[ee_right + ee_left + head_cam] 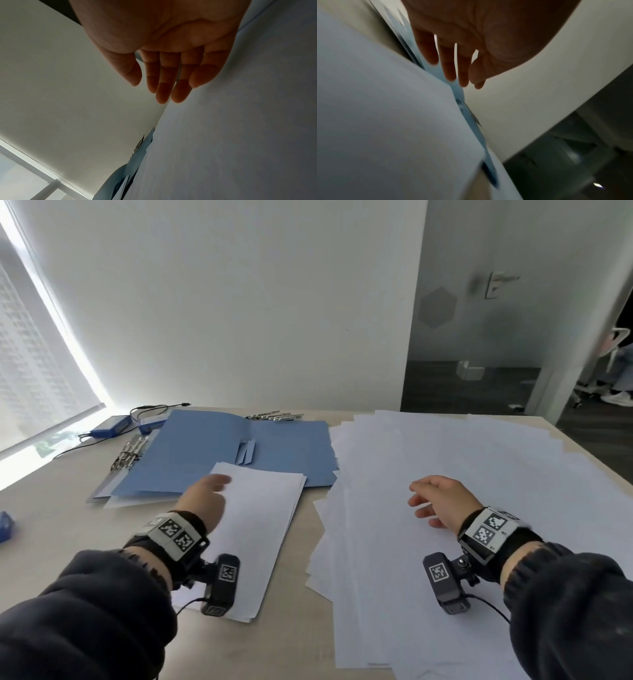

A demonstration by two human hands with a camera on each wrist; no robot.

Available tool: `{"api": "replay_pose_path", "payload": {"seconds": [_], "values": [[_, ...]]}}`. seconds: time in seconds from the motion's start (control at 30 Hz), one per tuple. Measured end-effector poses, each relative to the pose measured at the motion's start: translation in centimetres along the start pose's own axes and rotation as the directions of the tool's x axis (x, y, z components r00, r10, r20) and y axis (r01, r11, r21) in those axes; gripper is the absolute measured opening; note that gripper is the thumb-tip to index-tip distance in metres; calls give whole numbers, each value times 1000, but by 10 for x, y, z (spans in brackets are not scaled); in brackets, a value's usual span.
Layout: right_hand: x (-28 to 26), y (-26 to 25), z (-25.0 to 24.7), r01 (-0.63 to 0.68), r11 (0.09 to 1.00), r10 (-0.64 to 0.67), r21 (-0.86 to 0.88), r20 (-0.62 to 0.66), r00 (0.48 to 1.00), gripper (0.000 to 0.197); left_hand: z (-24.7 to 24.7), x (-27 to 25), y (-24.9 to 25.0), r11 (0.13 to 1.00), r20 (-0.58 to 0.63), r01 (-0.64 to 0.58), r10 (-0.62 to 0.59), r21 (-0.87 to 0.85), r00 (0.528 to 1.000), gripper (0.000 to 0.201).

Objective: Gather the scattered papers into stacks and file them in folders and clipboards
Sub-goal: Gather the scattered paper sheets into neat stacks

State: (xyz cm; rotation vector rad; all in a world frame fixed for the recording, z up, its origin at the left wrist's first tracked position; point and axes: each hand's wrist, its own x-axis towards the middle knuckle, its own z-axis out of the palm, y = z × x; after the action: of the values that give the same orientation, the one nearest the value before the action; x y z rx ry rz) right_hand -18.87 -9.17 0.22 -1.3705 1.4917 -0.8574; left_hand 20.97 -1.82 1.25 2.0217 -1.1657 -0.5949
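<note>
A neat stack of white paper (pixel 255 529) lies at the table's centre-left, its far corner overlapping an open blue folder (pixel 219 451). My left hand (pixel 205 496) hovers over the stack's far left edge, fingers straight and holding nothing; the left wrist view shows the left hand (pixel 453 65) above the stack (pixel 385 121) and the folder (pixel 471 121). Scattered white sheets (pixel 462 474) cover the table's right half. My right hand (pixel 442 501) hangs above them with relaxed fingers, empty, as the right wrist view confirms for the same hand (pixel 168 75) over the sheets (pixel 240 135).
Metal clips lie left of the folder (pixel 132 453) and behind it (pixel 274 416). Two blue devices with cables (pixel 113 426) sit at the far left corner. A blue object (pixel 5 525) rests at the left edge. Bare table (pixel 54 518) shows at front left.
</note>
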Motion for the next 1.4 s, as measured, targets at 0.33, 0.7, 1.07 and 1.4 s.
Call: {"api": "replay_pose_path", "payload": {"seconds": [0.33,0.7,1.07,1.4], "values": [[-9,22,-52,28,943,-56,-332,-72,996,16,107,-57,80,941,384,270,-177,-203,906,53],[-19,27,-62,30,882,1,-471,66,998,25,122,-83,91,777,538,402,-98,-485,838,24],[-25,28,-72,25,932,19,-362,117,993,22,155,-80,82,817,628,463,-167,-344,760,30],[-5,38,-116,-85,774,104,-628,-8,995,34,141,-58,83,805,565,451,-180,-386,805,18]]}}
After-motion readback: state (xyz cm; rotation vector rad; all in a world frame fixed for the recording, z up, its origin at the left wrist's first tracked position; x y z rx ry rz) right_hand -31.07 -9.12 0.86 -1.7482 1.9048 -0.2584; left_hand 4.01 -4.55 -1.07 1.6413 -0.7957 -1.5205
